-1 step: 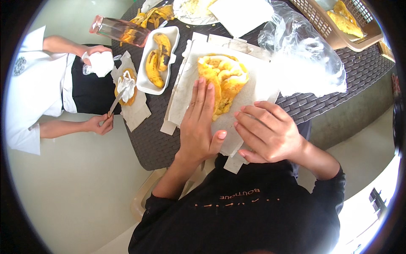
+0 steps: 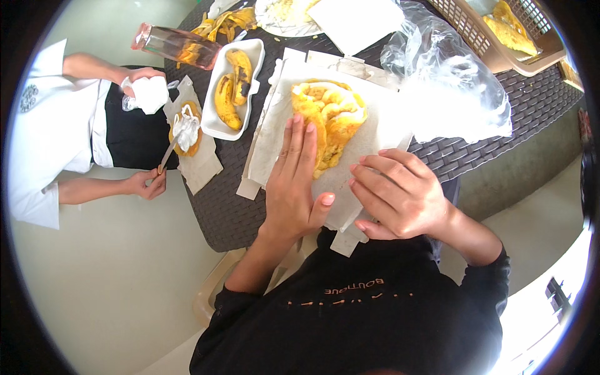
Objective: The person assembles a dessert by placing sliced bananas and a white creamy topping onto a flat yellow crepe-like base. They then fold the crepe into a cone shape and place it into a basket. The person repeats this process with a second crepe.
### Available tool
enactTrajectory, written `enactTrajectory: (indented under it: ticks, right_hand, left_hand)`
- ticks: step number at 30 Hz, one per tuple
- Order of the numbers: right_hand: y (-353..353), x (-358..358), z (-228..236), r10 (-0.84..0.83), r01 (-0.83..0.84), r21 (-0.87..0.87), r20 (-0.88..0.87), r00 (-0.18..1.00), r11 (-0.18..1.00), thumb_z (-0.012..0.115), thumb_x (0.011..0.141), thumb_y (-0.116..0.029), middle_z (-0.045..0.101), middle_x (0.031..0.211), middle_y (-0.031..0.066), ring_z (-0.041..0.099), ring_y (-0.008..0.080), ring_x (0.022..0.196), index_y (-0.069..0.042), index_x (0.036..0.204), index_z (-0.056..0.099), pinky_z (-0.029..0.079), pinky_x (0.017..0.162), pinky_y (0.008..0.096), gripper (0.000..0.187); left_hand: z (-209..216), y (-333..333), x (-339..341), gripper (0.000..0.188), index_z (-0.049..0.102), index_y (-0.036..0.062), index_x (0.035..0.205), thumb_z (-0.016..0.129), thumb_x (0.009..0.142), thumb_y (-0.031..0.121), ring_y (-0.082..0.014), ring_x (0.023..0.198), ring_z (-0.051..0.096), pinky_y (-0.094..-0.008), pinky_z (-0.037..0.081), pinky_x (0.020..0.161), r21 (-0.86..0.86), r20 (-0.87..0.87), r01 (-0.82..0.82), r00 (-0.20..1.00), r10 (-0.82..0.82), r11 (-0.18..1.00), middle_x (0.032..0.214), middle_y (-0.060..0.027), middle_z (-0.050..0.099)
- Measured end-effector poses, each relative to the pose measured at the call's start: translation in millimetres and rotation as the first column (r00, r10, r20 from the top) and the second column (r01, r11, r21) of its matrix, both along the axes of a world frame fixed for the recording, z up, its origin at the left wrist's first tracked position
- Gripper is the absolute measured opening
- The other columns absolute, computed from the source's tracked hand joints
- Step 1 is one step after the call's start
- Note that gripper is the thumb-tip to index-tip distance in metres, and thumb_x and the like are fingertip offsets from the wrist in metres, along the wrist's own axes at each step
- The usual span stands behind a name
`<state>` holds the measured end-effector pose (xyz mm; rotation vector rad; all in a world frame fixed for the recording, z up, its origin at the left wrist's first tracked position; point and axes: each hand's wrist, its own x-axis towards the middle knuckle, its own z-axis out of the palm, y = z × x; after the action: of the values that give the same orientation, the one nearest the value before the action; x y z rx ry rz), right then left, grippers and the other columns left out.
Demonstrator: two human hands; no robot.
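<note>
A folded yellow pancake (image 2: 340, 115) with pale, banana-like slices in its opening lies on white paper (image 2: 275, 125) at the table's near side. My left hand (image 2: 290, 181) is stretched out flat, its fingertips resting on the pancake's left edge. It grips nothing. To the lower right of the pancake, my right hand (image 2: 400, 194) hovers at the paper's near right part, fingers loosely bent and apart, with nothing visible in them. The underside of the right hand is hidden.
At left, another person's hand (image 2: 149, 184) holds a knife (image 2: 167, 155) at a cream-topped round (image 2: 187, 134). Around me are a foam tray (image 2: 215, 130) with bananas, a bottle (image 2: 178, 47), peels (image 2: 228, 25), a plastic bag (image 2: 450, 81) and a brown basket (image 2: 462, 15).
My right hand has shifted very slightly to the right. My left hand and the pancake stay where they were.
</note>
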<state>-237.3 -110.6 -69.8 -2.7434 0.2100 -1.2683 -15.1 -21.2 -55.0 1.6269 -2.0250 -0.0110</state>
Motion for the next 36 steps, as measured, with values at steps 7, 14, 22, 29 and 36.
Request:
enactTrajectory:
  ticks: [7, 14, 22, 29, 36]
  right_hand:
    - [-4, -1, -5, -0.037, 0.037, -0.001, 0.061, 0.997, 0.999, 0.073, 0.078, -0.035, 0.069, 0.106, 0.0108, 0.067, 0.0256, 0.102, -0.001, 0.097, 0.072, 0.054, 0.092, 0.0410, 0.039]
    - [-3, 2, -6, -0.070, 0.068, 0.028, 0.092, 0.993, 0.997, 0.071, 0.080, -0.035, 0.068, 0.102, 0.0099, 0.067, 0.0253, 0.097, -0.001, 0.096, 0.072, 0.054, 0.089, 0.0397, 0.037]
    - [-2, 0, -4, -0.120, 0.118, 0.053, 0.051, 0.991, 0.992, 0.071, 0.081, -0.037, 0.068, 0.107, 0.0108, 0.066, 0.0257, 0.103, -0.001, 0.098, 0.071, 0.053, 0.093, 0.0413, 0.040]
    - [2, 4, 2, -0.123, 0.128, 0.042, -0.093, 0.988, 0.991, 0.067, 0.087, -0.045, 0.069, 0.118, 0.0145, 0.063, 0.0301, 0.118, 0.001, 0.110, 0.072, 0.046, 0.108, 0.0467, 0.052]
    - [0, 11, 20, -0.058, 0.081, 0.090, -0.229, 0.972, 0.993, 0.067, 0.089, -0.045, 0.067, 0.118, 0.0155, 0.063, 0.0316, 0.119, 0.003, 0.114, 0.070, 0.047, 0.105, 0.0459, 0.055]
  left_hand:
    - [-1, -1, -1, 0.091, 0.034, -0.0126, 0.154, 0.034, 0.104, 0.064, -0.0552, 0.147, 0.035, -0.0543, 0.037, 0.116, 0.001, 0.013, 0.002, 1.000, -0.002, 1.000, 0.157, -0.0391, 0.033]
    - [-3, -2, 2, 0.088, 0.034, -0.0120, 0.154, 0.036, 0.105, 0.061, -0.0559, 0.147, 0.034, -0.0552, 0.037, 0.116, -0.011, 0.039, 0.020, 0.999, -0.019, 1.000, 0.158, -0.0387, 0.033]
    - [3, 0, -6, 0.088, 0.033, -0.0109, 0.155, 0.038, 0.105, 0.060, -0.0554, 0.148, 0.032, -0.0554, 0.036, 0.117, 0.027, 0.075, -0.014, 0.997, 0.012, 1.000, 0.160, -0.0378, 0.030]
    - [7, 0, -2, 0.087, 0.033, -0.0102, 0.155, 0.040, 0.104, 0.059, -0.0548, 0.149, 0.031, -0.0559, 0.034, 0.118, 0.058, 0.074, -0.026, 0.997, 0.021, 0.998, 0.160, -0.0373, 0.029]
    - [14, 0, 6, 0.085, 0.034, -0.0092, 0.155, 0.049, 0.102, 0.055, -0.0539, 0.148, 0.032, -0.0556, 0.034, 0.118, 0.109, 0.032, -0.029, 0.999, 0.026, 0.994, 0.160, -0.0362, 0.031]
